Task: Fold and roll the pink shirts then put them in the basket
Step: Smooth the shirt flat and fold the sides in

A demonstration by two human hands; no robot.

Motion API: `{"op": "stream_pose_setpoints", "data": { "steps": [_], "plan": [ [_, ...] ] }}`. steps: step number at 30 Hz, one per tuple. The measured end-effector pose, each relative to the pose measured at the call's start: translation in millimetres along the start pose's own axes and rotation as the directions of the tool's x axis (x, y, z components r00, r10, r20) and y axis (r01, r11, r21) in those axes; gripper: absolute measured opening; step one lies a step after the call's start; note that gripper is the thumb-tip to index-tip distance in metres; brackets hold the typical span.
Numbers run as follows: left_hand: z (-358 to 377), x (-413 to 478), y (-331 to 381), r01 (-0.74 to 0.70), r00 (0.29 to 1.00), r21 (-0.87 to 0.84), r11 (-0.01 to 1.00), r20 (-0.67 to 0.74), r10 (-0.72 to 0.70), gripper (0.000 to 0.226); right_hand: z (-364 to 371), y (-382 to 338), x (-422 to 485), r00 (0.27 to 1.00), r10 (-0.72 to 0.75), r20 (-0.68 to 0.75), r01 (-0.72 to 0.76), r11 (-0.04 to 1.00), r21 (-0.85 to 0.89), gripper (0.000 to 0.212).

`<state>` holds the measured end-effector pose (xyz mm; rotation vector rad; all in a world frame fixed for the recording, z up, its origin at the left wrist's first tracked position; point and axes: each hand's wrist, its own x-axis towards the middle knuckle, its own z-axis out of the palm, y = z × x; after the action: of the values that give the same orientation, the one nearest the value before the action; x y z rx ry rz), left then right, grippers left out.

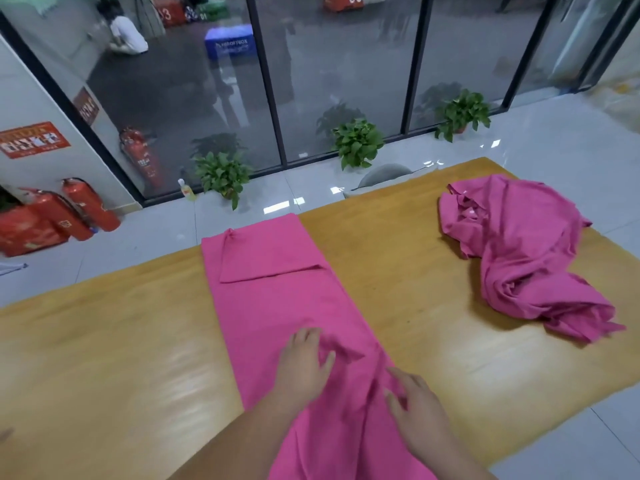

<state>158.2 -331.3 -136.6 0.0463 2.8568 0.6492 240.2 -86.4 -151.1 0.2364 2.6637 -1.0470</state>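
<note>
- Folded pink shirt (270, 299) lies as a strip, 6 to 12 o'clock, on the desk (104, 358); crumpled pink shirt (526, 258) at 2 o'clock.
- Left hand (304, 362) and right hand (415, 407) rest on its near end, fingers spread.
- A bunched ridge between them could skew the roll.

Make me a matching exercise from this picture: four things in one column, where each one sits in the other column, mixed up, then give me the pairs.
Things
1. folded shirt
2. crumpled shirt
3. pair of fire extinguishers
4. potted plants

Places
A. on the floor, spaced along the glass wall
B. flat on the table, under the left hand and right hand
C. heaped on the table's right part
D. on the floor, far left

Pairs: 1-B, 2-C, 3-D, 4-A
</note>
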Motion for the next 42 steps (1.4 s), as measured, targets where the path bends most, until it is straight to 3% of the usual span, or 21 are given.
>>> {"op": "stream_pose_setpoints", "data": {
  "steps": [4, 9, 13, 14, 16, 18, 20, 21, 23, 25, 27, 30, 32, 34, 36, 39, 42],
  "plan": [
    [28, -50, -7, 0.034, 0.999, 0.141, 0.989, 0.011, -0.035, 0.05, 10, 16, -15, 0.999, -0.027, -0.042, 0.028, 0.999, 0.022, 0.041],
    [28, -59, -16, 0.085, 0.992, 0.062, 0.994, 0.086, -0.09, 0.024, 16, 11, -35, 0.997, -0.051, -0.062, 0.055, 0.997, 0.055, 0.033],
    [15, -64, -17, 0.072, 0.984, 0.165, 0.984, 0.149, -0.097, 0.017, 11, 5, -53, 0.996, 0.033, -0.089, -0.015, 0.982, 0.188, 0.032],
    [10, -68, -10, 0.068, 0.979, 0.088, 0.994, 0.183, -0.083, 0.016, 9, 8, -58, 0.993, 0.076, -0.089, -0.054, 0.972, 0.228, 0.031],
    [-3, -81, 12, 0.106, 0.942, -0.318, 0.942, 0.335, 0.007, 0.015, 2, 8, -70, 0.982, 0.172, -0.078, -0.138, 0.935, 0.325, 0.029],
    [-17, -96, 42, 0.222, 0.866, -0.685, 0.693, 0.465, 0.182, 0.022, -6, 5, -82, 0.958, 0.282, -0.048, -0.223, 0.842, 0.492, 0.029],
    [-17, -109, 57, 0.317, 0.839, -0.798, 0.513, 0.488, 0.241, 0.03, -13, 6, -94, 0.916, 0.397, 0.062, -0.333, 0.664, 0.669, 0.043],
    [-11, -116, 55, 0.291, 0.873, -0.8, 0.524, 0.446, 0.196, 0.029, -15, 10, -98, 0.9, 0.418, 0.124, -0.37, 0.58, 0.726, 0.051],
    [6, -131, 38, 0.139, 0.96, -0.647, 0.75, 0.274, 0.059, 0.031, -19, 21, -106, 0.885, 0.425, 0.189, -0.397, 0.48, 0.782, 0.06],
    [21, -158, 15, -0.009, 0.986, -0.323, 0.946, 0.157, 0.062, 0.052, -17, 29, -112, 0.891, 0.427, 0.157, -0.388, 0.532, 0.753, 0.05],
    [38, -192, -3, -0.089, 0.979, -0.031, 0.996, 0.179, 0.093, 0.08, -11, 35, -115, 0.909, 0.411, 0.072, -0.35, 0.655, 0.67, 0.027],
    [66, -240, -13, -0.132, 0.978, 0.242, 0.961, 0.189, 0.086, 0.106, -10, 23, -111, 0.955, 0.297, 0.015, -0.253, 0.787, 0.563, 0.013],
    [82, -261, -13, -0.074, 0.994, 0.266, 0.961, 0.098, 0.049, 0.106, -21, 4, -110, 0.982, 0.19, 0.019, -0.158, 0.754, 0.638, 0.016],
    [93, -271, -12, -0.019, 0.998, 0.234, 0.972, -0.059, 0.033, 0.091, -35, -4, -114, 0.996, 0.083, 0.033, -0.081, 0.682, 0.727, 0.018],
    [96, -279, -15, 0.019, 0.982, 0.168, 0.986, -0.188, 0.013, 0.075, -43, 9, -117, 0.997, 0.053, 0.059, -0.08, 0.69, 0.719, 0.019],
    [98, -293, -21, 0.109, 0.963, 0.135, 0.985, -0.261, -0.071, 0.072, -41, 55, -111, 0.983, 0.152, 0.104, -0.184, 0.84, 0.511, 0.022],
    [100, -308, -20, 0.227, 0.938, 0.118, 0.967, -0.293, -0.185, 0.058, -39, 82, -100, 0.984, 0.143, 0.109, -0.171, 0.937, 0.305, 0.017]
  ]
}}
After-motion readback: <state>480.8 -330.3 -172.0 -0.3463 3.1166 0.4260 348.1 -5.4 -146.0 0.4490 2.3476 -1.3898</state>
